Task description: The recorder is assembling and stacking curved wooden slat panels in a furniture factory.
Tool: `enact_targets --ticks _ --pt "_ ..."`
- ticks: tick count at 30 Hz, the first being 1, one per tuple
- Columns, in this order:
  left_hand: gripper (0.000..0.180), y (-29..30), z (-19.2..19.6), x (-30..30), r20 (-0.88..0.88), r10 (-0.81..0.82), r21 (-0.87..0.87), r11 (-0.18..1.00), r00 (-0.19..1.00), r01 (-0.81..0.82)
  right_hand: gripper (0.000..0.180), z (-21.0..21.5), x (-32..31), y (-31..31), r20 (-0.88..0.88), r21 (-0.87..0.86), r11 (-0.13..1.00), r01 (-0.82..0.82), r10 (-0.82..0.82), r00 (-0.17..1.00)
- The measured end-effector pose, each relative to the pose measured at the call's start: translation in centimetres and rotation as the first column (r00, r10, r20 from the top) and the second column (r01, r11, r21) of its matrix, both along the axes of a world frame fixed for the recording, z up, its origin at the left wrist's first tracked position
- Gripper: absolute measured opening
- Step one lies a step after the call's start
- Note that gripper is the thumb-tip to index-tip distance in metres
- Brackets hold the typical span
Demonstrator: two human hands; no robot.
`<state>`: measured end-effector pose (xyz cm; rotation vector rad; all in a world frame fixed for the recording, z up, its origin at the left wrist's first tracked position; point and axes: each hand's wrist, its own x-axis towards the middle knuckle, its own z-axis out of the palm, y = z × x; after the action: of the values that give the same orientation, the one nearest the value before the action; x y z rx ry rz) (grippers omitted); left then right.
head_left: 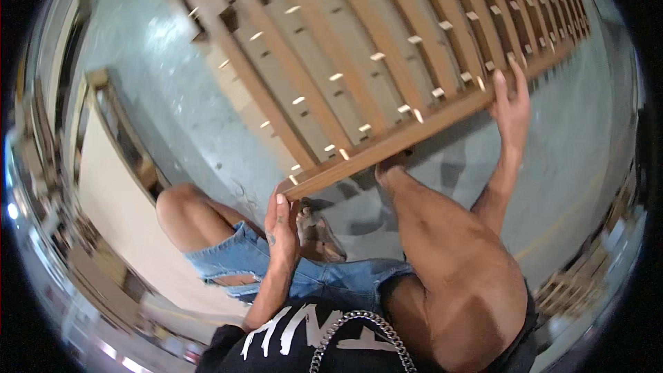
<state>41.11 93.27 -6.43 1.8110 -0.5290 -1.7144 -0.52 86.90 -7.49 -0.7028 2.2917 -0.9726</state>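
A long brown wooden rail (387, 144) runs slantwise across the front of a slatted wooden frame. Several parallel slats (356, 90) reach away from it, with small pale wooden pegs (377, 56) standing out along them. My left hand (282, 229) grips the rail's near left end, its thumb on top and the other fingers mostly hidden beneath. Farther along to the right, my right hand (512, 105) holds the same rail, with fingertips over its upper edge beside the slat ends. Some pegs also stick up along the rail itself.
My bent knees (181, 208) flank the rail's near side, and a sandalled foot (319, 236) rests below its left end. At left lies a large pale board (114, 193) beside wooden framing. Stacked slatted wood (573, 293) stands at the lower right on the grey-green floor (166, 48).
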Motion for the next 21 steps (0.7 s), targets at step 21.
enact_targets --ticks 21 --pt "0.055 0.2 0.2 -0.3 -0.178 -0.116 -0.024 0.993 0.977 0.114 0.064 -0.2 -3.2 2.8 -0.289 -0.042 0.997 -0.062 0.047 0.956"
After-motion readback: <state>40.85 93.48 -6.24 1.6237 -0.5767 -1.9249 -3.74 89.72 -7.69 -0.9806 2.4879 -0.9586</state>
